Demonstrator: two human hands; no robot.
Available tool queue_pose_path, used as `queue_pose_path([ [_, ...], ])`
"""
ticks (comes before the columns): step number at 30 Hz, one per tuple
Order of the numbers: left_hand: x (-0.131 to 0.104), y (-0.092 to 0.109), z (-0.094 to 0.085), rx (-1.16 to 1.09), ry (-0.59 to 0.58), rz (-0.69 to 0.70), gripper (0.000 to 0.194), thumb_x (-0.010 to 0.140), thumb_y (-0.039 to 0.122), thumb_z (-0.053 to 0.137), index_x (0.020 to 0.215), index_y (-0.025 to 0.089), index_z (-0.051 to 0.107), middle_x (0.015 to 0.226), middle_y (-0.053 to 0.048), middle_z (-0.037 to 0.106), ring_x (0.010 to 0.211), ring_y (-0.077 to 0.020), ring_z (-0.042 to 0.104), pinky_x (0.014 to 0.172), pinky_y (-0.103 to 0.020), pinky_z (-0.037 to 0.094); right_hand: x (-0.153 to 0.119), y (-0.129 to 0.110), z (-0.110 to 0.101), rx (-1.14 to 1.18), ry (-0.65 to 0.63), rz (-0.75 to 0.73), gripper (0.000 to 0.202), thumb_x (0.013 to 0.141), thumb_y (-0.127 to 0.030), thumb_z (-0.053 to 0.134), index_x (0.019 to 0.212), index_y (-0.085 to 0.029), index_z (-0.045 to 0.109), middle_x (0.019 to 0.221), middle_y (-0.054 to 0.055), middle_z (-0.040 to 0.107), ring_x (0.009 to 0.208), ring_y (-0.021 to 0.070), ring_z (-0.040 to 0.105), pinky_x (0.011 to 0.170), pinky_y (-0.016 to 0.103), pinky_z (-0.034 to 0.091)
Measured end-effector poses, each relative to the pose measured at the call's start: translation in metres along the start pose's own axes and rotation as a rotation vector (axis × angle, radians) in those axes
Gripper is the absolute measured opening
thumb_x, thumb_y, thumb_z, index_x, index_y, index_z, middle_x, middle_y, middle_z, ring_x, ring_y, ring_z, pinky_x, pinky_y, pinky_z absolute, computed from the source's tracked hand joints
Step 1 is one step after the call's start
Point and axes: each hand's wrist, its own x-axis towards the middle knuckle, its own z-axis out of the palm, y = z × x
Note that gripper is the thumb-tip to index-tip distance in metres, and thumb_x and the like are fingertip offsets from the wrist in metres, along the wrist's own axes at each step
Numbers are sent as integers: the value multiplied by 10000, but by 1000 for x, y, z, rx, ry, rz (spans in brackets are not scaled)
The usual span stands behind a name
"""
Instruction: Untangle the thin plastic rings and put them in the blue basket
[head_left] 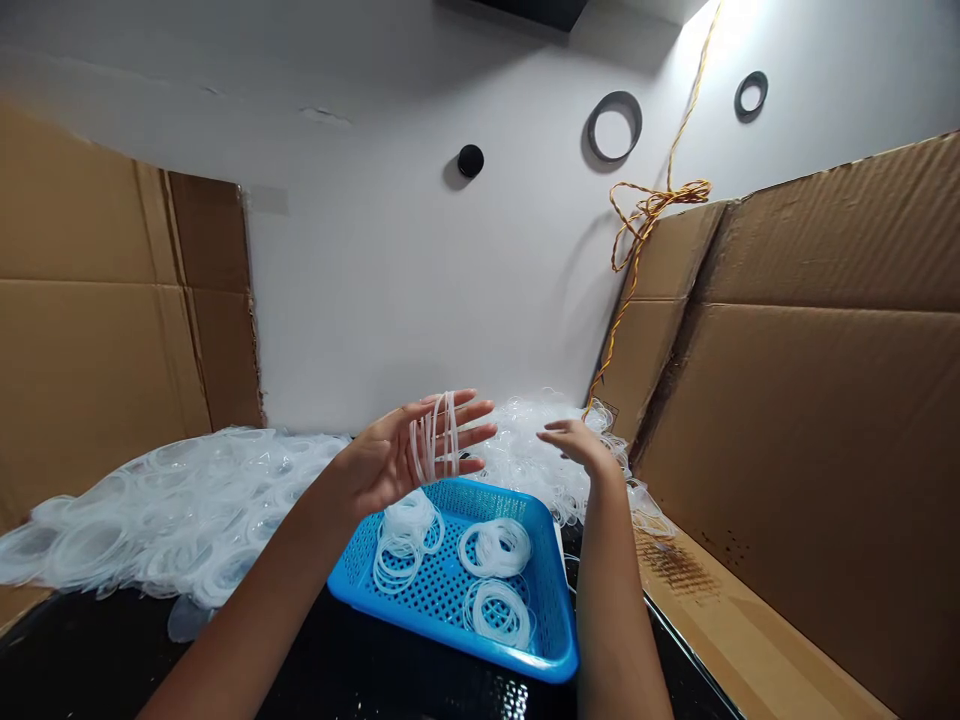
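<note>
My left hand [420, 450] is raised over the back left of a blue basket [450, 632], palm showing and fingers spread, with several white rings [435, 437] looped around the fingers. To the right, my right hand [574, 443] hovers near a heap of loose clear rings [525, 425]; its fingers are stretched out and nothing shows in them. Inside the basket lie separate bundles of white rings: one group [405, 535] at the left, one [496, 548] at the right and another [499, 612] near the front right.
A large pile of clear ring bundles [172, 510] covers the left side. Cardboard walls stand at the left [90, 330] and right [817, 420]. A yellow twisted cord [637, 240] hangs down the white back wall [375, 290]. Black surface [337, 670] lies under the basket.
</note>
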Motion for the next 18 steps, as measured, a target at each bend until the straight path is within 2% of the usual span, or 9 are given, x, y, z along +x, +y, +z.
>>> queue_pose_path([
  [2, -2, 0, 3, -2, -7, 1, 336, 876, 332, 453, 1111, 163, 621, 1298, -88, 545, 1169, -294, 507, 853, -417, 493, 0, 2, -3, -22, -4, 13, 210, 581, -133, 716, 760, -38, 661, 753, 179, 652, 701, 261, 614, 559, 323, 445],
  [4, -3, 0, 6, 14, -7, 22, 376, 878, 378, 438, 1144, 171, 605, 1349, -91, 493, 1234, -311, 435, 885, -440, 466, -10, -8, -8, -1, -14, -37, 269, 661, -203, 685, 882, -50, 664, 876, 185, 654, 783, 243, 606, 616, 314, 447],
  [6, -5, 0, 8, 45, 4, 53, 384, 872, 392, 447, 1151, 179, 603, 1378, -84, 460, 1278, -307, 375, 916, -438, 442, -26, -27, -12, 51, -60, -129, 294, 764, -319, 607, 974, -120, 659, 949, 126, 654, 814, 186, 595, 647, 273, 447],
  [8, -7, -1, 9, 84, 11, 74, 348, 854, 344, 480, 1131, 185, 618, 1385, -73, 454, 1309, -297, 323, 936, -430, 425, -46, -48, -11, 123, -148, -234, 289, 790, -403, 574, 908, -162, 679, 804, 56, 658, 716, 132, 581, 617, 234, 439],
  [9, -8, -2, 9, 103, 6, 81, 330, 838, 307, 500, 1117, 185, 627, 1380, -69, 461, 1321, -295, 299, 942, -430, 420, -55, -57, -9, 218, -263, -358, 294, 795, -407, 571, 879, -149, 685, 713, 42, 637, 653, 119, 561, 572, 227, 424],
  [11, -9, -3, 10, 142, -2, 96, 318, 798, 242, 532, 1089, 184, 647, 1358, -67, 488, 1332, -297, 269, 954, -436, 407, -73, -73, -1, 362, -439, -495, 276, 778, -405, 605, 834, -148, 690, 611, 8, 586, 559, 91, 510, 491, 212, 376],
  [15, -12, -5, 16, 187, 28, 137, 319, 743, 217, 579, 1045, 193, 680, 1299, -51, 549, 1277, -305, 362, 999, -417, 361, -95, -91, 20, 528, -679, -548, 190, 746, -332, 664, 803, -152, 677, 627, -10, 569, 534, 65, 467, 485, 208, 364],
  [18, -14, -4, 22, 177, -4, 126, 353, 730, 247, 589, 1069, 204, 672, 1205, -50, 620, 1170, -292, 492, 971, -389, 393, -102, -97, 28, 594, -688, -543, 145, 725, -277, 691, 724, -137, 654, 616, -18, 543, 543, 61, 456, 498, 208, 370],
])
